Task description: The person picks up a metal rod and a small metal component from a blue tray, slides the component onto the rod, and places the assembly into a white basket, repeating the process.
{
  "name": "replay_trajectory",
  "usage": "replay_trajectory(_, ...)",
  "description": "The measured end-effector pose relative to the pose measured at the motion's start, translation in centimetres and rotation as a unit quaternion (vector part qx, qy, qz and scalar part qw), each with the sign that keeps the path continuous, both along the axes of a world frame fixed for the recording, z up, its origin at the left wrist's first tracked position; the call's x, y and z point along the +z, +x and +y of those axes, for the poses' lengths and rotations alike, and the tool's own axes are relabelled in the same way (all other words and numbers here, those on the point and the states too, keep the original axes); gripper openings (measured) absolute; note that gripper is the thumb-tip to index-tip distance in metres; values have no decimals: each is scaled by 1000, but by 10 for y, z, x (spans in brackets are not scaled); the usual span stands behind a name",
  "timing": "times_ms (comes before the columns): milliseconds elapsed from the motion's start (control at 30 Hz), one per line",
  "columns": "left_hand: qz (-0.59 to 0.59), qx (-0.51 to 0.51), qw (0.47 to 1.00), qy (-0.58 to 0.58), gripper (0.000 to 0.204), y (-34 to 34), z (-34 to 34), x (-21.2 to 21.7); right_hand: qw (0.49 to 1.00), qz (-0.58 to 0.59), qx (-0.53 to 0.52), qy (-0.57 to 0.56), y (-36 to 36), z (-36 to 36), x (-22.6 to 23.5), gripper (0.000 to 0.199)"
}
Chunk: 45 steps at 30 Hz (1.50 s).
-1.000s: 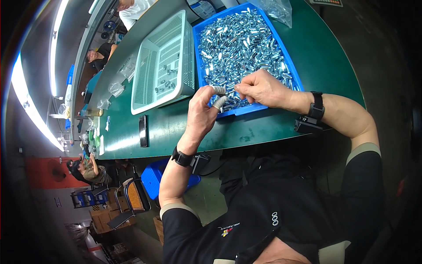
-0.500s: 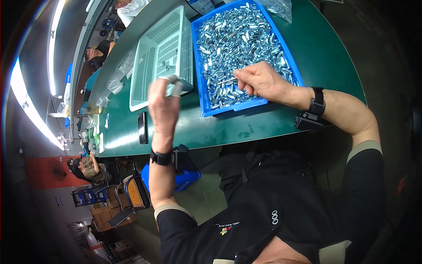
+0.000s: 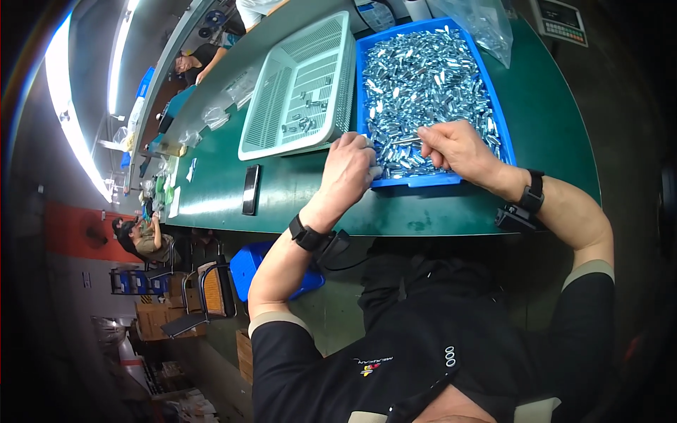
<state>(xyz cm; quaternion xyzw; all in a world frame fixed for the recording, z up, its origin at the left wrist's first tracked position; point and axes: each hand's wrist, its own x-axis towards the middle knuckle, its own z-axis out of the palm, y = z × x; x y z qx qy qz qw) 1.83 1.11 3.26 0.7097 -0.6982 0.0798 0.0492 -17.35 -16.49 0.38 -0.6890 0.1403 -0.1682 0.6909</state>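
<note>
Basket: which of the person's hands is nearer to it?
Left. The left hand is close by the near right corner of the basket; the right hand is farther right, over the blue tray.

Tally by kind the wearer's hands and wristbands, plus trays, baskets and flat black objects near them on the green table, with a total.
Left hand and right hand: 2
Black wristbands: 2
Blue tray: 1
Pale green basket: 1
Flat black object: 1
Total: 7

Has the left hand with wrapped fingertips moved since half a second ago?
Yes: the left hand went rightward, from the near edge of the pale green plastic basket to the near-left corner of the blue rectangular tray.
</note>
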Motion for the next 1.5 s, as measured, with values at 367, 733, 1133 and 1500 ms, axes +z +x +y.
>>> replay_trajectory(367,303,81,943,-113,18,-19,11,2,998,1,49,-27,5,-7,-8,33)
replay_trajectory(733,257,36,957,-130,19,-22,3,3,996,24,72,-51,4,-3,-5,34)
replay_trajectory(1133,272,-14,952,-140,19,-30,-8,3,994,10,96,-43,4,-6,-3,53)
replay_trajectory(1500,290,-44,939,-179,17,-35,-10,-1,992,66,91,-60,1,-2,5,63)
